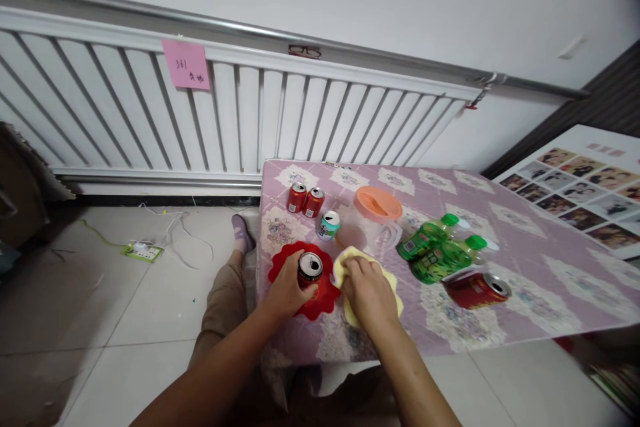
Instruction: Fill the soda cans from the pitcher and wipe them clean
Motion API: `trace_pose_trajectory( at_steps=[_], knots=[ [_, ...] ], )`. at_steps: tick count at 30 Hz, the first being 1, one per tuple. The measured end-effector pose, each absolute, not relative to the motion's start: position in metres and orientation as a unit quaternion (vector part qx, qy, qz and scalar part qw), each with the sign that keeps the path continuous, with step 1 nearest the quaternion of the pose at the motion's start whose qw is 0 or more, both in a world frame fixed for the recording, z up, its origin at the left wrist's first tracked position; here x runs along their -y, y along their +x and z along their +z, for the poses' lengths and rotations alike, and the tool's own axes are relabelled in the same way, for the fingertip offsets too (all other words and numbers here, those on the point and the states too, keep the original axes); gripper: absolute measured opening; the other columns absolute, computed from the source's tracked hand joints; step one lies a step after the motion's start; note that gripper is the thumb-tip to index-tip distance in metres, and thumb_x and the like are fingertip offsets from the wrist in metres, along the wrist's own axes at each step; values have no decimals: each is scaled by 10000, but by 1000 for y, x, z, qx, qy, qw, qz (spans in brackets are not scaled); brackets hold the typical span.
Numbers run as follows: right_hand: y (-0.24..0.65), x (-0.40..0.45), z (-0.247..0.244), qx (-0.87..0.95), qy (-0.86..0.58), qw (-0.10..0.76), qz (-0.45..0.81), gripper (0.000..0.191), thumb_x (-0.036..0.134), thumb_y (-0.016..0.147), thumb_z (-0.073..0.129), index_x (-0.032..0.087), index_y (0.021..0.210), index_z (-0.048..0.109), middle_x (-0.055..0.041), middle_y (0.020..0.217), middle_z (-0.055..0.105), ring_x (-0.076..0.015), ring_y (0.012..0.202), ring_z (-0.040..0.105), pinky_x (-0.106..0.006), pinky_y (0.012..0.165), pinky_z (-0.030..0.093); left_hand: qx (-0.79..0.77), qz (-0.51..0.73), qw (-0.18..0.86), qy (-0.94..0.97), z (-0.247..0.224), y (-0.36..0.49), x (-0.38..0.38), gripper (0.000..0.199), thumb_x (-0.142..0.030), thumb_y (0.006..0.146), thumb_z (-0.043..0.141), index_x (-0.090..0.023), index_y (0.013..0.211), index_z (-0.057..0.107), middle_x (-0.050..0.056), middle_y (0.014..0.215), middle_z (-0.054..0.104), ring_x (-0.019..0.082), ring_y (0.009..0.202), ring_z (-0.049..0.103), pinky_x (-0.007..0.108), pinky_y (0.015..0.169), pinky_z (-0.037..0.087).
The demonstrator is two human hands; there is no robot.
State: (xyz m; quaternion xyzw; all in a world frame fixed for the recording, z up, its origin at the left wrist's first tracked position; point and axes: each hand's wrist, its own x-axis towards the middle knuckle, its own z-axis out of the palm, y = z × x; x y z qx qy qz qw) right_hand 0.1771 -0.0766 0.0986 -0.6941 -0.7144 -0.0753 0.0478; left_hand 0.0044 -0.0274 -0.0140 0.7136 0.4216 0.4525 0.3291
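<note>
My left hand (pixel 289 287) is wrapped round a dark, opened can (pixel 311 267) that stands upright on a red scalloped mat (pixel 326 301). To its right, my right hand (pixel 366 283) presses its bent fingers on a yellow cloth (pixel 393 280), which lies on the flowered tablecloth. Just behind the mat stands a white and green can (pixel 329 225). Behind the cloth is a clear pitcher (pixel 361 230) with an orange lid (pixel 377 204).
Two small red cans (pixel 297 197) (pixel 314 201) stand at the back left of the table (pixel 445 330). Green bottles (pixel 425 237) (pixel 443 260) and a larger red can (pixel 477 290) are at the right. Behind is a white radiator (pixel 310 113); a power strip (pixel 143 251) lies on the floor.
</note>
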Motion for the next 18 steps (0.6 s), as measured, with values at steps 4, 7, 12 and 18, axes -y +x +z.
trace_pose_trajectory(
  at_steps=[4, 7, 12, 18],
  knots=[
    [160, 83, 111, 734, -671, 59, -91, 288, 192, 924, 521, 259, 1183, 629, -72, 1243, 622, -254, 1015, 504, -340, 814, 399, -411, 455, 335, 715, -16, 4, 27, 795, -171, 713, 726, -209, 1410, 345, 142, 1403, 494, 287, 1341, 469, 519, 1141, 373],
    [143, 84, 109, 770, -634, 26, -68, 277, 227, 931, 532, 307, 1176, 633, -51, 1269, 609, -250, 1010, 512, -338, 796, 399, -400, 454, 352, 714, -17, 3, 26, 791, -171, 719, 716, -196, 1414, 338, 155, 1398, 492, 284, 1321, 486, 503, 1112, 412],
    [159, 74, 95, 742, -668, 19, -50, 310, 194, 927, 505, 249, 1200, 643, -82, 1167, 635, -257, 1006, 515, -338, 801, 412, -409, 452, 330, 721, -16, 3, 26, 790, -175, 721, 717, -197, 1412, 335, 152, 1412, 484, 286, 1354, 453, 510, 1147, 367],
    [178, 65, 106, 707, -698, 105, -44, 359, 136, 906, 478, 212, 1207, 659, -88, 1133, 642, -236, 1018, 506, -312, 878, 401, -418, 447, 327, 720, -15, 4, 28, 781, -188, 726, 729, -217, 1402, 340, 137, 1401, 494, 286, 1346, 464, 513, 1145, 368]
  ],
)
